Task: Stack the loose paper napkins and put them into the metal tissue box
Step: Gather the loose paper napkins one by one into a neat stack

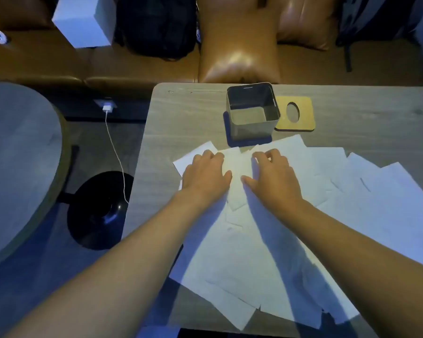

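Several loose white paper napkins [254, 264] lie spread and overlapping across the wooden table [181, 113]. My left hand [205, 174] rests palm down on the napkins at the far left of the spread, its fingers curled at the tips. A little to its right, my right hand [274, 176] lies flat on the napkins too. Neither hand grips anything. The metal tissue box [253, 123] stands open and looks empty just beyond both hands. Its wooden lid [303, 113] with an oval hole lies flat to the right of the box.
A brown leather sofa [239, 57] runs along the far table edge, with a black bag [156, 25] and a white box [86, 20] on it. A round table [17, 154] is at left. A white charger cable [115, 152] hangs past a black pedestal base [100, 211].
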